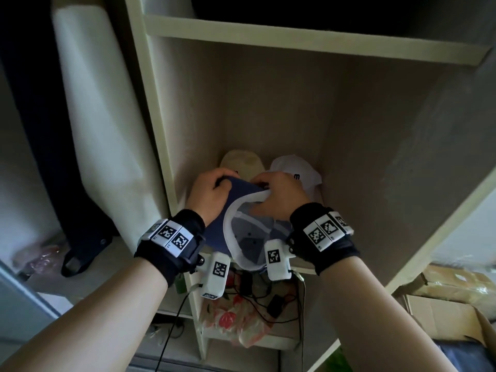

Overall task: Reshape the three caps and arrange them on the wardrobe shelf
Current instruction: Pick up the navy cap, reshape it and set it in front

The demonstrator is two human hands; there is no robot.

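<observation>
A navy blue cap [243,193] with a white inner band is held upside down at the front edge of the wardrobe shelf [304,269]. My left hand [210,196] grips its left side from outside. My right hand [279,197] pinches the white band, with fingers inside the crown. Behind them on the shelf sit a beige cap [241,162] at the back left and a white cap [298,171] with a dark logo at the back right. Both rear caps are partly hidden by my hands.
The shelf compartment has side walls [389,157] and another shelf board [295,36] above. Below are cables and a floral bag [241,318]. Dark clothing [40,130] hangs at left. Cardboard boxes [442,304] stand at the lower right.
</observation>
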